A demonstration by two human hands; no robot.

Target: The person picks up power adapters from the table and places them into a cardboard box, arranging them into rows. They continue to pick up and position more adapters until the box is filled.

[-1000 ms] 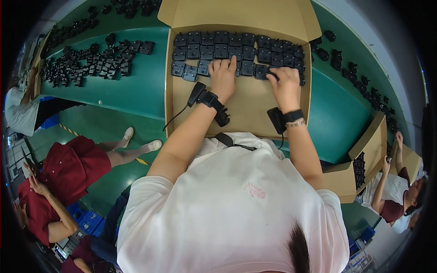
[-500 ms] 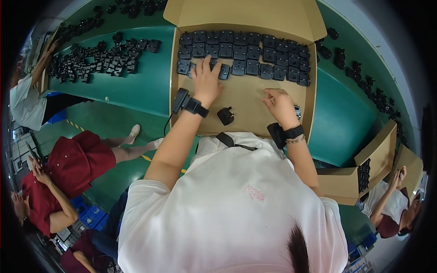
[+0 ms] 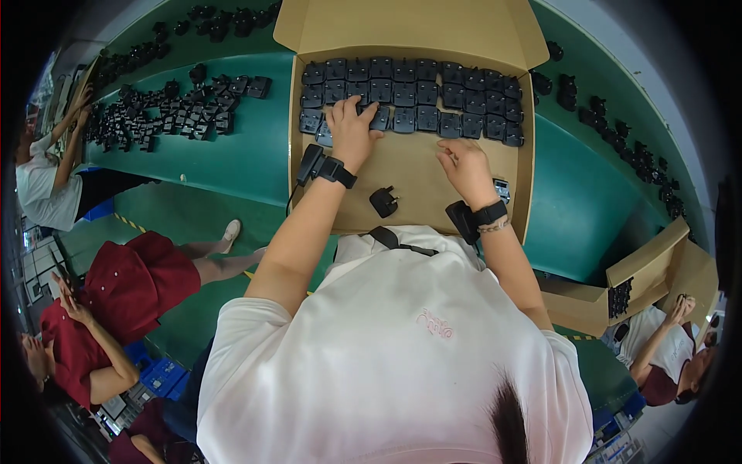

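Observation:
An open cardboard box (image 3: 297,179) lies on the green table in front of me. Rows of black plug adapters (image 3: 433,97) fill its far half. My left hand (image 3: 350,127) lies flat on the left end of the nearest row, fingers spread over an adapter. My right hand (image 3: 465,167) hovers over the bare cardboard floor just below the rows, fingers loosely bent, with nothing seen in it. One loose black adapter (image 3: 384,201) lies on the box floor between my wrists. Another adapter (image 3: 502,189) sits by my right wrist. Both wrists carry black bands.
Many loose black adapters (image 3: 166,116) are heaped on the green table to the left, and more (image 3: 618,131) line the right side. A second cardboard box (image 3: 645,282) stands at the right. Other people work at the left edge and lower right; a person in red sits lower left.
My right hand has drawn back from the adapter row to the bare box floor. My left hand stays on the row's left end. A loose adapter now lies between my wrists.

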